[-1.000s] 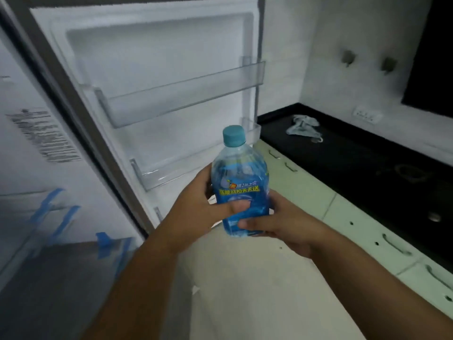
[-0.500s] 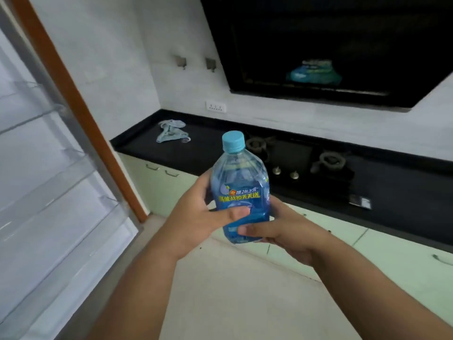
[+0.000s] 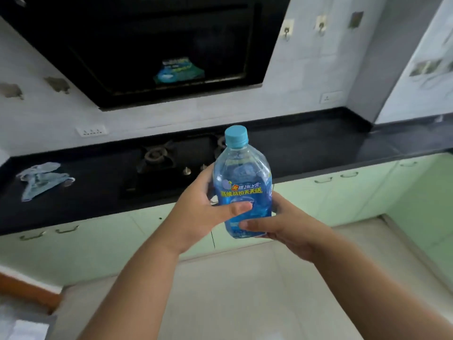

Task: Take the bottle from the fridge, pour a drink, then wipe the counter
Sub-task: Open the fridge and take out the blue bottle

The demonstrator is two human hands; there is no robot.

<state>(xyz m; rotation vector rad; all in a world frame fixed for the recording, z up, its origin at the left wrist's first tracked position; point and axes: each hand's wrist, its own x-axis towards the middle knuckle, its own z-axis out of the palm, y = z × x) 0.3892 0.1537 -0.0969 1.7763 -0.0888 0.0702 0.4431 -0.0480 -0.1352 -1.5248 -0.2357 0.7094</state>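
Blue-capped and sealed, the bottle [image 3: 242, 190] is out of the fridge, upright in front of the black table [image 3: 318, 146], left hand [image 3: 203, 212] and right hand [image 3: 284, 227] both in a clenched grip round it. Pouring is left, I judge, then wiping with the cloth [image 3: 41, 179].

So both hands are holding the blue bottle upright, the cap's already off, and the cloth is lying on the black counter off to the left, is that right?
Not quite: the cap is on the bottle, as the head view shows. The rest stands: the left hand and right hand hold it upright, and the cloth lies on the black counter to the left.
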